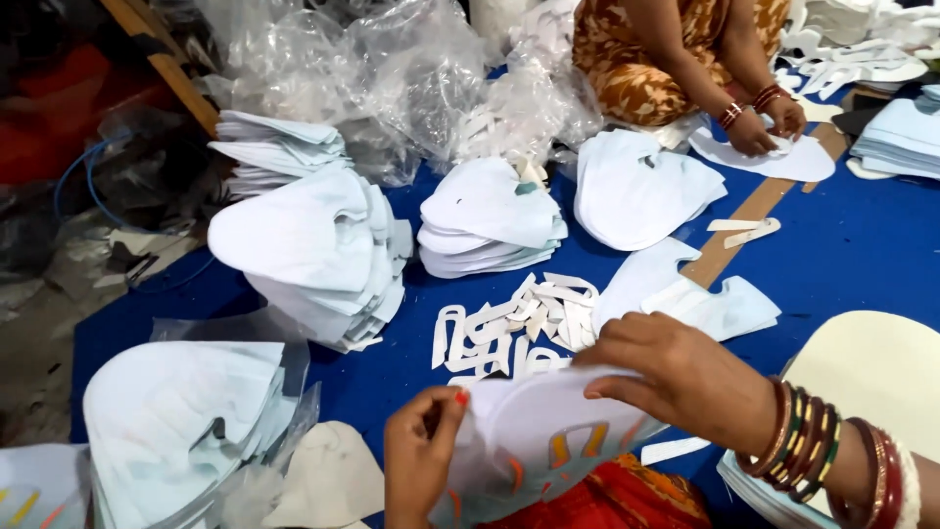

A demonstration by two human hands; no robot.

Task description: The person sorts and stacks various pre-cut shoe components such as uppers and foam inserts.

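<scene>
My left hand (419, 456) pinches the left edge of a white fabric piece (534, 431) that carries faint orange and yellow marks, held over my lap. On the upper right part of the same piece lies my right hand (676, 377), fingers curled over its edge, several bangles on the wrist. Just beyond the piece, a heap of small white cut strips (519, 323) lies on the blue mat (842, 255).
Stacks of white fabric pieces (313, 255) (490, 220) (636, 191) (181, 421) sit on the mat. Clear plastic bags (392, 69) pile up at the back. Another person in an orange patterned garment (636, 59) presses a white piece (774, 157) at the far right. A wooden ruler (754, 211) crosses the mat.
</scene>
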